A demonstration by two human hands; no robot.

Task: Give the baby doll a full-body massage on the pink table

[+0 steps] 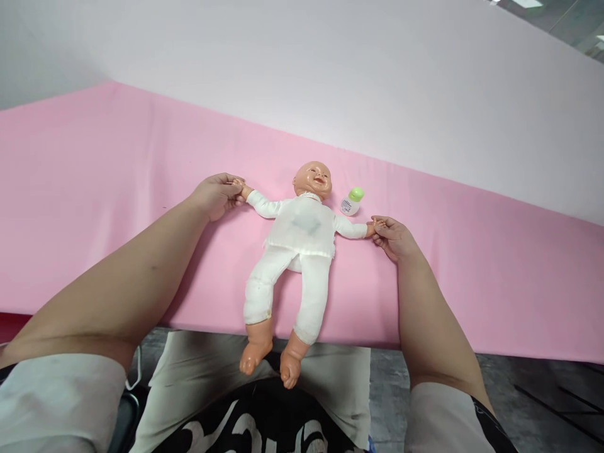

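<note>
A baby doll [302, 226] in white cloth lies on its back on the pink-covered table [368, 296], its feet hanging over the front edge. Its arms are stretched out to both sides. My left hand [219, 196] pinches the doll's hand on the left between thumb and fingers. On the other side, my right hand [394, 238] grips the doll's other hand the same way. Beside the doll's head, at the right, is a small clear bottle [352, 202] with a green cap; neither hand touches it.
A pale wall [330, 75] rises behind the table. Below the front edge are my lap [198, 371] and a grey floor [389, 390]. Thin dark metal bars [557, 409] show at the lower right.
</note>
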